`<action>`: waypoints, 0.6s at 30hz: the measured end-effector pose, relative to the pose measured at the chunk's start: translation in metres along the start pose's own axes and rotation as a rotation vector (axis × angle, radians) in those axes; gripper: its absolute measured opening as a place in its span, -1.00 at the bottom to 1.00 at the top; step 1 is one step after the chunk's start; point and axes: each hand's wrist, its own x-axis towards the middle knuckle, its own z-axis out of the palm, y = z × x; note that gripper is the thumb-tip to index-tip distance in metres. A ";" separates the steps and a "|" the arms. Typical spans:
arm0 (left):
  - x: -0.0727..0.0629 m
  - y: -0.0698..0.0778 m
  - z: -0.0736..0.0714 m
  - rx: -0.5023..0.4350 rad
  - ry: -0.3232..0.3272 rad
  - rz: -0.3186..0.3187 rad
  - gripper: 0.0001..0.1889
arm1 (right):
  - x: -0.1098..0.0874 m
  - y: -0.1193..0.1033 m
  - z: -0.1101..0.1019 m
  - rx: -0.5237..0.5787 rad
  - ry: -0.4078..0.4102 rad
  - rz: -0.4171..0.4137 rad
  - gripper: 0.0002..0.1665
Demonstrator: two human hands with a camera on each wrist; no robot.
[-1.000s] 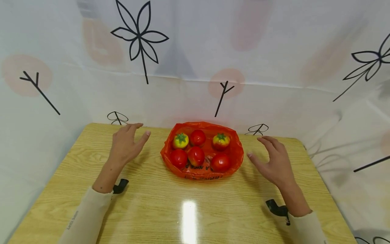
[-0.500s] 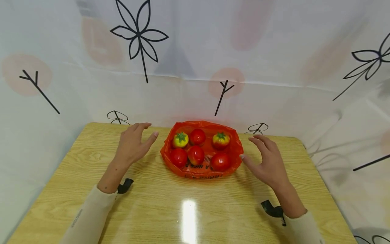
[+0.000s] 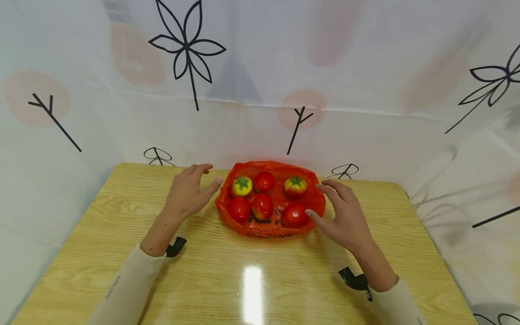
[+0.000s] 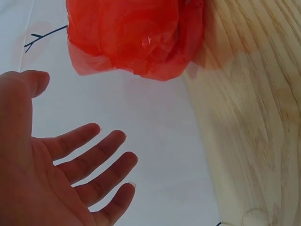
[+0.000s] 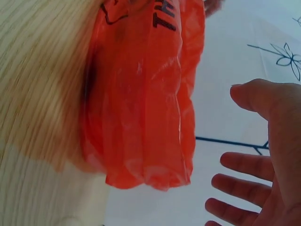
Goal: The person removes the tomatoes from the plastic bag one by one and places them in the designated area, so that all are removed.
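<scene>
A red plastic bag [image 3: 266, 232] with printed lettering sits on the table, its mouth spread wide and facing up. Inside lie several tomatoes: red ones such as the tomato [image 3: 262, 206], and two yellow-and-red ones with green tops, one of them the tomato [image 3: 242, 186] at the left. My left hand [image 3: 188, 193] hovers just left of the bag, fingers loosely extended and holding nothing. Over the bag's right rim, my right hand [image 3: 345, 216] hangs with thumb and fingers apart. Both wrist views show a gap between the hand and the bag [image 4: 127, 33].
The bag stands near the back edge of the light wooden table [image 3: 211, 280]. Behind and at the sides hangs a white cloth [image 3: 243, 126] printed with leaves and twigs. Black straps, such as the strap [image 3: 354, 279], sit at both wrists.
Both hands have moved inward toward the bag, the left one rightward and the right one leftward, with the right fingertips now over its rim. The bag and tomatoes have stayed in place.
</scene>
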 end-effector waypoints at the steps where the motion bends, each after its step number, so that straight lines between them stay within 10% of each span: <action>1: 0.001 0.001 0.001 -0.001 -0.004 0.003 -0.35 | 0.000 -0.001 0.002 0.001 -0.007 -0.003 -0.29; 18: 0.011 0.018 0.016 0.015 -0.061 0.016 -0.38 | 0.012 -0.020 0.024 -0.040 -0.234 -0.011 -0.31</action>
